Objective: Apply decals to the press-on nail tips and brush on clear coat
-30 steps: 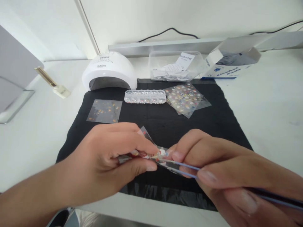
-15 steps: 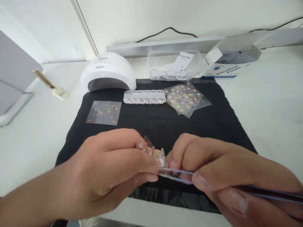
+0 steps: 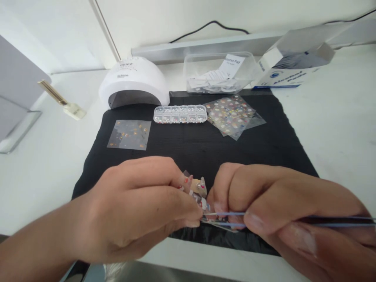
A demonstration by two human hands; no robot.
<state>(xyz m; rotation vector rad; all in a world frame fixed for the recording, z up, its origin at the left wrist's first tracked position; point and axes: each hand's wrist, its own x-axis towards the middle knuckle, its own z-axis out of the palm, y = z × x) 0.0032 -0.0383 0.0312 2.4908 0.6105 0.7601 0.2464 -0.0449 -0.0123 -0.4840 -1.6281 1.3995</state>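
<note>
Both hands have dropped toward the near edge of the black mat [image 3: 264, 156] since a second ago, and the small clear sticker sheet [image 3: 197, 192] now stands more upright between them. Left hand [image 3: 138, 207] is closed, pinching the sheet between thumb and fingers; right hand [image 3: 273, 207] is closed around thin tweezers [image 3: 323, 221], whose tips touch the sheet just above the mat's front edge. Behind the hands the mat's middle lies bare up to a gold sticker sheet [image 3: 129, 134], a clear rhinestone box [image 3: 180, 114] and a fan of colourful sticker sheets [image 3: 232, 116]. A white nail lamp [image 3: 133, 82] sits at the far edge.
</note>
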